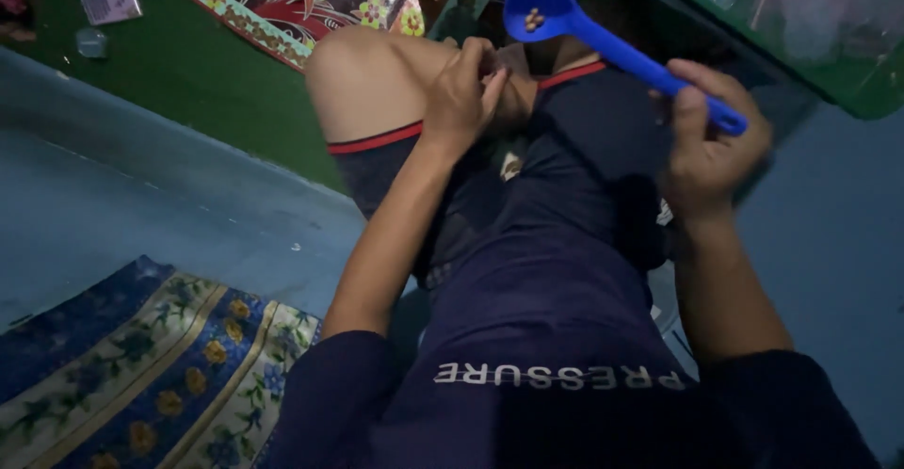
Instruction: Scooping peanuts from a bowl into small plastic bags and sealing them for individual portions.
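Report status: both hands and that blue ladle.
Right hand grips blue ladle by the handle, small brown bits in its bowl. Left hand pinched shut at the knee, contents hidden. Nothing blocking.

Glossy blue plastic spoon (603, 40)

Blue plastic spoon (603, 36), big and long. Round scoop end up high, past the bare knee (363, 78), with a few small brown bits (534, 20) sitting inside. Handle slanting down to the right, far end pinched in the right hand (711, 144). Not touching the knee.
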